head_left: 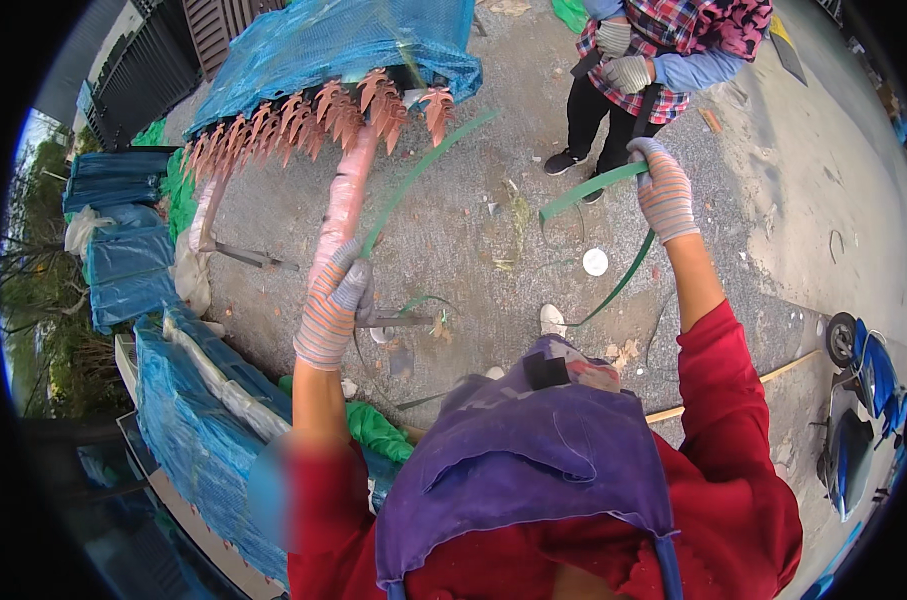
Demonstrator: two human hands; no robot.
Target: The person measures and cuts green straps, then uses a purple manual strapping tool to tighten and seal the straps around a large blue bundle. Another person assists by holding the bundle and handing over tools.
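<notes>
My left hand (338, 305), in a striped knit glove, is closed around the lower end of a green packing strap (413, 175). That strap curves up to the right, beside a post wrapped in pinkish plastic (345, 190). Held out to the right, my gloved right hand (665, 195) grips another stretch of green strap (588, 192). From this hand one part points left, and another hangs in a curve toward the ground near my shoe. Whether both stretches are one strap, I cannot tell. Reddish-brown leaf-shaped pieces (378, 110) stick out from a blue-wrapped bundle (343, 45) ahead.
A person in a plaid top (663, 50) and gloves stands at the far right. Blue-wrapped stacks (198, 420) line the left side. A round white lid-like disc (595, 262) lies on the concrete ground. At the right edge is a blue scooter (868, 380).
</notes>
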